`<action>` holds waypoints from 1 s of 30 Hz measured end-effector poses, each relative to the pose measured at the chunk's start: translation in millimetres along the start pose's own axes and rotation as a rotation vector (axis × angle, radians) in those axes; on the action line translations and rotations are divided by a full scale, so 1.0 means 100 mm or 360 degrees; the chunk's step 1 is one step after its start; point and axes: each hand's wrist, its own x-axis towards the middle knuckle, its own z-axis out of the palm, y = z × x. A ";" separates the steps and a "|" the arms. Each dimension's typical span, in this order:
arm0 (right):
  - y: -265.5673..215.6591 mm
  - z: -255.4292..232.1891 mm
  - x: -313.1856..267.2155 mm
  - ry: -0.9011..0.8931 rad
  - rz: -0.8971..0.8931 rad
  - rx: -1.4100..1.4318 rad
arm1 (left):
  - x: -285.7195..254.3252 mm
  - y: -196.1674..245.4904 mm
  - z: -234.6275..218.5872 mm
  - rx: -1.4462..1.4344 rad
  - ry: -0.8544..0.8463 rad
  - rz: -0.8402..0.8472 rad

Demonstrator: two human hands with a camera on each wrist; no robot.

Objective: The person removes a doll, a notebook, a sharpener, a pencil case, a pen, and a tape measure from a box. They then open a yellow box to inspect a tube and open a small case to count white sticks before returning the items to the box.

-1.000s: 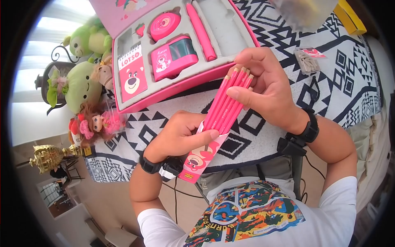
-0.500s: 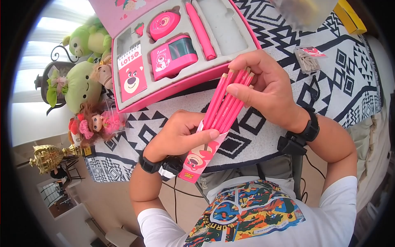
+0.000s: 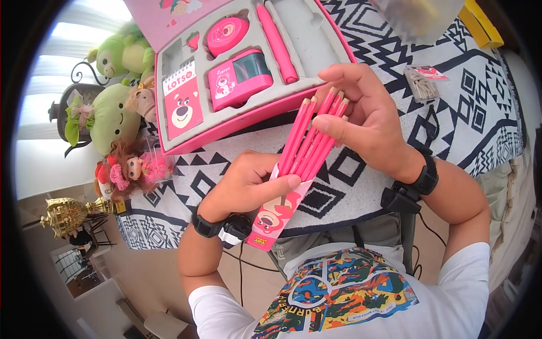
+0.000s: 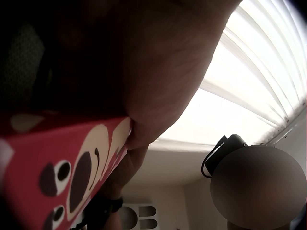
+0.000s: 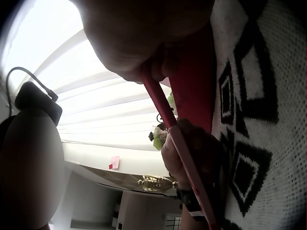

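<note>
In the head view, my left hand (image 3: 248, 181) grips a pink cardboard pencil sleeve (image 3: 272, 217) with a cartoon bear on it, thumb across its front. Several pink pencils (image 3: 307, 147) stick up out of its mouth, fanned a little, their pale ends toward the box. My right hand (image 3: 367, 124) holds the pencils near those upper ends, with the thumb in front and the fingers curled behind. The left wrist view shows the sleeve's bear print (image 4: 81, 172) close up. From the right wrist, the sleeve (image 5: 184, 158) appears edge-on between both hands.
Beyond the hands lies an open pink gift box (image 3: 254, 107) holding a notepad (image 3: 183, 101), a pencil sharpener (image 3: 240, 79), a round pink case (image 3: 227, 35) and a pink pen (image 3: 276, 45). Plush toys (image 3: 113, 116) and a doll (image 3: 135, 168) stand left. A small bag (image 3: 422, 85) lies right.
The pencils have shifted and spread within the sleeve, some moving left of the rest. The right fingers have moved slightly at the pencil ends; the left hand keeps its hold.
</note>
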 end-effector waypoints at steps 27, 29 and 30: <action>0.00 -0.03 0.02 0.0002 -0.0039 -0.0023 | -0.01 -0.02 0.02 -0.0105 0.0066 0.0033; 0.01 -0.05 0.02 -0.0015 -0.0030 -0.0030 | -0.01 -0.01 0.02 -0.0097 0.0059 0.0027; 0.01 -0.06 0.02 -0.0033 -0.0020 -0.0037 | -0.01 -0.02 0.03 -0.0088 0.0067 0.0030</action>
